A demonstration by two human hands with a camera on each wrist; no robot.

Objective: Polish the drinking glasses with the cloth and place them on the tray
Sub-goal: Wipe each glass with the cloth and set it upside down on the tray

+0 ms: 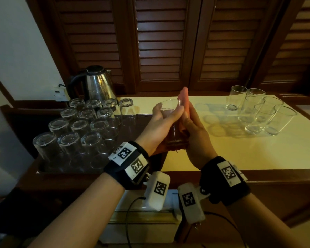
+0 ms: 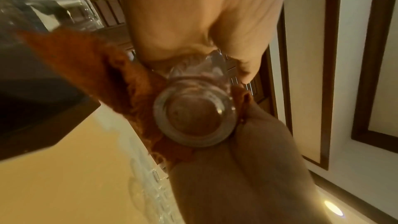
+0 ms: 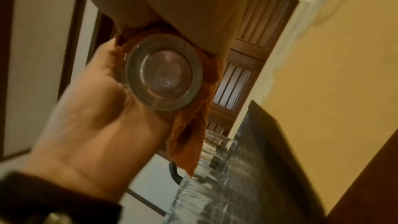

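My left hand point(image 1: 164, 119) grips a clear drinking glass point(image 1: 170, 107) in mid-air over the table, thumb across its side, mouth tilted away from me. My right hand point(image 1: 193, 126) presses an orange-pink cloth point(image 1: 183, 98) flat against the glass's right side, its fingers laid straight along it. Both wrist views look at the thick base of the glass point(image 2: 193, 117) point(image 3: 163, 72); the cloth point(image 2: 96, 67) point(image 3: 187, 139) wraps its side and hangs loose below. A dark tray point(image 1: 97, 171) at the left holds several upside-down glasses point(image 1: 79, 126).
Several upright glasses point(image 1: 258, 111) stand grouped at the far right of the cream tabletop point(image 1: 222, 154). A steel kettle point(image 1: 97, 85) sits behind the tray. Dark louvred doors point(image 1: 161, 42) close off the back. The wooden table edge runs just below my wrists.
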